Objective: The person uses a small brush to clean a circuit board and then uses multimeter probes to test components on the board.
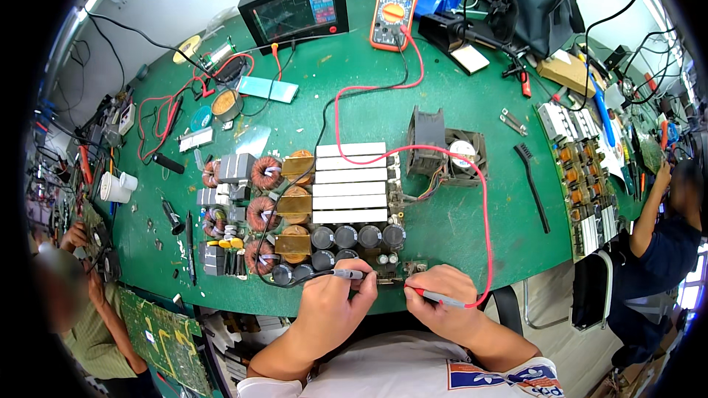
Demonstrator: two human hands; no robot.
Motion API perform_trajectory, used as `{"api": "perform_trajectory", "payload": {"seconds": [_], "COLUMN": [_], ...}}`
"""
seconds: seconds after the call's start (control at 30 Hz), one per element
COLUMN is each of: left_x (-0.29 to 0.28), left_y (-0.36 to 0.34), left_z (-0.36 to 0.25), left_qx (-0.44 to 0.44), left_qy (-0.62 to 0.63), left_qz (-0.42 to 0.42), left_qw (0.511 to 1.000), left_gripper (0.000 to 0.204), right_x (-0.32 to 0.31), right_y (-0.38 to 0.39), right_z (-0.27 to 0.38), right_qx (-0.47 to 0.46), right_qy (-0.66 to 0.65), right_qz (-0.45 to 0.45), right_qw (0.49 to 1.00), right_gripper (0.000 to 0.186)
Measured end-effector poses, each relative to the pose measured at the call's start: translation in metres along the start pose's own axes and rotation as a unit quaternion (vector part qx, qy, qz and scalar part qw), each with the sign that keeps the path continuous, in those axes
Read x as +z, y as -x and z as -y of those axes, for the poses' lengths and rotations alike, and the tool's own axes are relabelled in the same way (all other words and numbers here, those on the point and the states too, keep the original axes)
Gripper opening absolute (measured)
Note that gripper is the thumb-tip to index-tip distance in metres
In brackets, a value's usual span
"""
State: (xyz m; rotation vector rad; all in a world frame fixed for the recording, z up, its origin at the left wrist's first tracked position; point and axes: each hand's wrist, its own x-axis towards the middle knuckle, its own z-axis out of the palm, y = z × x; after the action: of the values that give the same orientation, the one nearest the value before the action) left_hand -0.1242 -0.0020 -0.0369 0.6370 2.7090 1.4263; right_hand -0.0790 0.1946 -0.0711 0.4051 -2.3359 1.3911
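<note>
While the circuit board (pixel 350 199) lies on the green table (pixel 457 239), we see the left hand (pixel 332 300) grasping the black probe (pixel 349 274) at the board's near edge. The right hand (pixel 444 281) pinches the red probe (pixel 445 299) by the board's near right corner; tip contact, we cannot tell. Right of the board we note two fans (pixel 425 140), then a black brush (pixel 532 185); beyond the board, a meter (pixel 394 13).
</note>
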Motion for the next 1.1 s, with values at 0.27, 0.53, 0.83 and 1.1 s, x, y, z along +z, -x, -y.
{"api": "perform_trajectory", "payload": {"seconds": [0.27, 0.53, 0.83, 1.1], "left_x": [0.002, -0.006, 0.003, 0.006], "left_y": [-0.001, 0.002, 0.002, 0.003], "left_z": [0.004, 0.0, 0.003, -0.006], "left_qx": [0.055, 0.019, -0.018, -0.044], "left_qy": [-0.012, -0.01, -0.002, 0.036], "left_qz": [-0.025, -0.011, 0.014, 0.004], "left_qw": [0.998, 1.0, 1.0, 0.998], "left_gripper": [0.015, 0.012, 0.01, 0.006], "right_x": [0.0, 0.005, 0.002, 0.001], "right_y": [0.001, 0.003, 0.006, 0.008], "right_z": [0.005, 0.008, 0.003, 0.002], "right_qx": [0.001, 0.006, 0.006, 0.014], "right_qy": [0.019, 0.024, 0.015, -0.021], "right_qz": [-0.006, -0.016, -0.054, -0.037], "right_qw": [1.0, 1.0, 0.998, 0.999], "right_gripper": [0.021, 0.016, 0.017, 0.014]}}
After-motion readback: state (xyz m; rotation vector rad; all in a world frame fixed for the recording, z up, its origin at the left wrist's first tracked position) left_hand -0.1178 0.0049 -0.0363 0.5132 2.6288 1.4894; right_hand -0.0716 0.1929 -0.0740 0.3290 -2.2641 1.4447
